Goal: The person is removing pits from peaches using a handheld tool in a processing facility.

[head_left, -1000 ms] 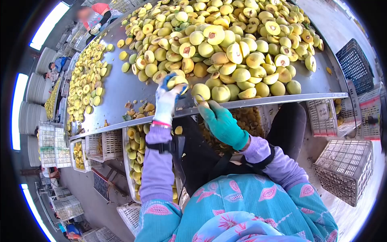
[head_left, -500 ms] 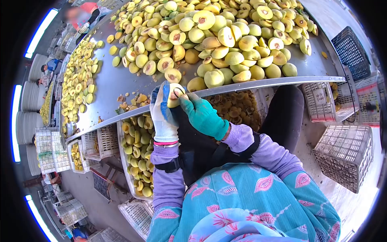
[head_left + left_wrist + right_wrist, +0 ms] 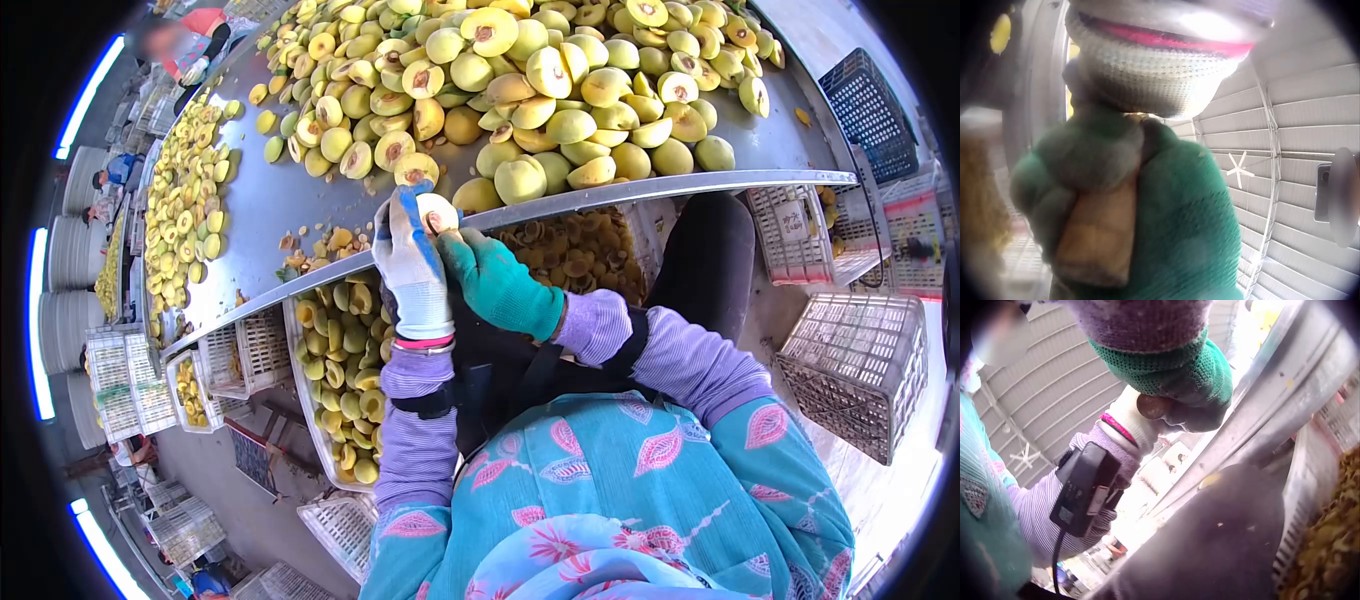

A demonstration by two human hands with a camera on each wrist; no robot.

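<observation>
My left hand (image 3: 410, 262), in a white glove with blue on the fingers, grips a yellow-green stone fruit half (image 3: 436, 212). Its cut face and brown centre point upward, just in front of the table's metal edge. My right hand (image 3: 506, 286), in a green glove, is curled round a pitting tool, whose wooden handle (image 3: 1099, 234) shows in the left wrist view. The handle's rounded end (image 3: 1153, 406) sticks out of the fist in the right wrist view. Right fingertips meet the fruit half at its near side; the tool's working end is mostly hidden.
A big heap of halved fruit (image 3: 560, 100) covers the metal table (image 3: 300, 215), with a smaller pile (image 3: 190, 220) at left. Below the edge stand a crate of fruit halves (image 3: 290, 340) and a container of brownish pieces (image 3: 575, 255). An upturned white crate (image 3: 855, 375) stands at right.
My left hand has drawn back from the heap with fruit, and my right hand has moved left to meet it. Over the last half second both stay together at the fruit half.
</observation>
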